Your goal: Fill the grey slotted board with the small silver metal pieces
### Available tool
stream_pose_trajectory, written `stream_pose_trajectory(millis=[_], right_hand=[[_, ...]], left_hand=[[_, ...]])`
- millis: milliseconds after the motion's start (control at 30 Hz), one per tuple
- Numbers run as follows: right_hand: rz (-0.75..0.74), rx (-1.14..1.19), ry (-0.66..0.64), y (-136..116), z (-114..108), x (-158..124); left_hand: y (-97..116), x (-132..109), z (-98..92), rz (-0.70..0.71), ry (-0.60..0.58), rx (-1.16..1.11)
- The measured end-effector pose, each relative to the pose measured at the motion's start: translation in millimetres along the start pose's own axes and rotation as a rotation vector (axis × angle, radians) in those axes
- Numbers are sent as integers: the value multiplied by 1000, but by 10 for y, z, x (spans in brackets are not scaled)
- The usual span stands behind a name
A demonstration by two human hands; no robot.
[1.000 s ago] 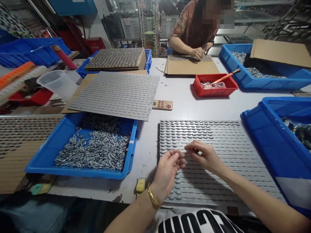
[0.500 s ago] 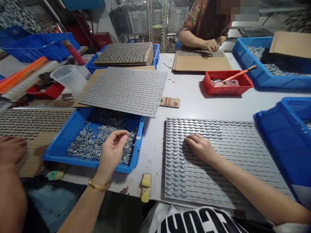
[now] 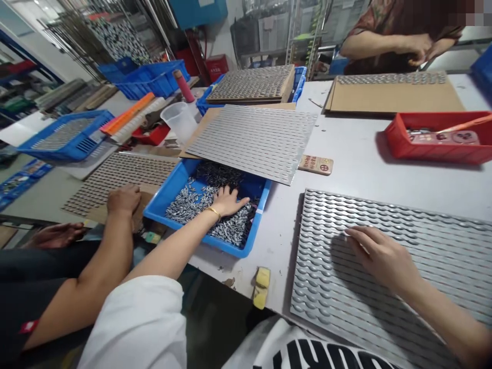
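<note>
Blue plastic rectangular bin (image 3: 251, 241) is where the left hand (image 3: 226, 201) is at — fingers spread on a heap of small silver leaf-shaped pieces (image 3: 184, 207), with more lying all around it. A thin grey ridged sheet (image 3: 253, 143) overhangs the bin just beyond those fingers. The right hand's (image 3: 384, 251) low over a grey grooved rectangular board (image 3: 449, 256), fingers close together — can't tell if they're pinching anything. Glossy grey oval pieces (image 3: 315, 256) sit in rows left of that hand and beyond it.
</note>
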State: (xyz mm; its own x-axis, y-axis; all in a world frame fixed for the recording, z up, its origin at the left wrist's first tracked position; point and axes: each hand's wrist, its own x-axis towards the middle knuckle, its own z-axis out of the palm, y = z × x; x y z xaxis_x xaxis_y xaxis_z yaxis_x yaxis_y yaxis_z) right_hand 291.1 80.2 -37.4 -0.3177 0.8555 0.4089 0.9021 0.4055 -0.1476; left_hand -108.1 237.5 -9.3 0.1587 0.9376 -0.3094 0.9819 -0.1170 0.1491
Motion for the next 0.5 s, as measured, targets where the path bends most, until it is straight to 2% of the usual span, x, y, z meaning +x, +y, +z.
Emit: stream_pose_trajectory(millis=[133, 233, 400, 500], right_hand=[[65, 141, -1, -38, -127, -104], [122, 261, -14, -98, -159, -140], [126, 333, 3, -171, -196, -142], [139, 319, 15, -177, -253, -172]], left_hand=[[65, -324, 75, 114, -78, 33], [113, -516, 134, 121, -99, 50], [145, -476, 190, 78, -118, -24], [110, -391, 144, 29, -67, -143]])
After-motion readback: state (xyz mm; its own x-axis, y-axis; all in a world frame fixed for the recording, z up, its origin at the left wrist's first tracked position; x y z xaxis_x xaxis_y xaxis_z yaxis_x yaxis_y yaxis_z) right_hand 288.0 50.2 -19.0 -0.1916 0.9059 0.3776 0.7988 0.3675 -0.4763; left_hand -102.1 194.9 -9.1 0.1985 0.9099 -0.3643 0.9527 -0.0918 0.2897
